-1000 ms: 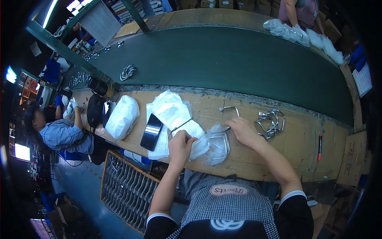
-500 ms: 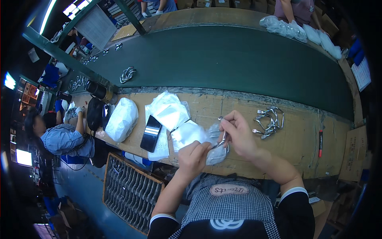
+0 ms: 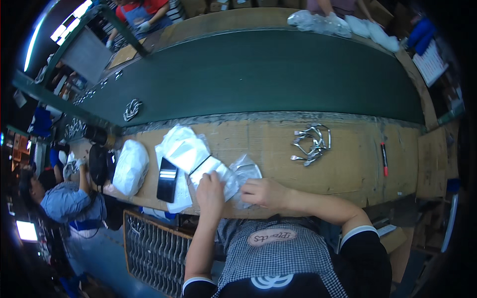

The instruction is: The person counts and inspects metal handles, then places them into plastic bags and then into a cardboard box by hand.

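Note:
My left hand [image 3: 210,191] is closed at the near edge of a pile of clear and white plastic bags [image 3: 186,148], its fingertips pressed together on the plastic. Just right of it, my right hand [image 3: 266,192] has its fingers curled on the lower edge of a crumpled clear plastic bag [image 3: 245,169]. A curved edge shows through that bag, but what it contains cannot be made out. Farther right on the cardboard-covered bench [image 3: 348,174] lies a cluster of shiny bent metal handles [image 3: 314,144].
A black phone [image 3: 167,179] rests on paper sheets [image 3: 181,196], beside a stuffed white bag [image 3: 131,168]. A red-and-black marker [image 3: 384,160] lies at the right. Beyond runs a green conveyor belt [image 3: 238,74] carrying metal parts [image 3: 132,110]. A crate [image 3: 154,248] stands low left; co-workers are around.
The shiny metal piece held between my hands no longer shows there. Both hands have come lower and left in the picture, onto the plastic bags. The whole view has shifted somewhat.

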### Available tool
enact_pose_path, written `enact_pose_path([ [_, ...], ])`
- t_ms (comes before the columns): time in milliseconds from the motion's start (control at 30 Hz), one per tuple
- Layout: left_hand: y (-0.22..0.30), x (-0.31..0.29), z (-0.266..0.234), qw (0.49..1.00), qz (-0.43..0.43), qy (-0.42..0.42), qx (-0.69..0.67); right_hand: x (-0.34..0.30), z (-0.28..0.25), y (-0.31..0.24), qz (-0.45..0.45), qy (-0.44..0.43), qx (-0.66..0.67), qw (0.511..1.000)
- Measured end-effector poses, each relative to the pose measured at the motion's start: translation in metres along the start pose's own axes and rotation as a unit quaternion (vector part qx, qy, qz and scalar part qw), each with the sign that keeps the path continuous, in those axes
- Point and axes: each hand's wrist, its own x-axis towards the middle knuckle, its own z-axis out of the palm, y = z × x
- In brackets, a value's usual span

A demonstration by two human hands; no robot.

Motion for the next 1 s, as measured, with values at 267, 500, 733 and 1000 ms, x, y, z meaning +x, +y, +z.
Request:
enact_pose_path([
  [267,-0.028,0.0,-0.008,0.993,-0.054,-0.03,-0.103,-0.063,-0.095,0.037,0.362,0.117,-0.14,0.914],
  [500,-0.01,0.007,-0.012,0.993,-0.043,-0.026,-0.104,-0.109,-0.084,0.056,0.435,0.092,-0.186,0.876],
  [733,-0.012,0.0,-0.001,0.997,-0.001,-0.063,-0.041,-0.069,-0.056,0.085,0.373,0.143,-0.152,0.904],
  [1000,-0.028,-0.004,-0.001,0.982,-0.08,-0.005,-0.171,-0.033,-0.103,0.083,0.361,0.293,-0.141,0.874],
])
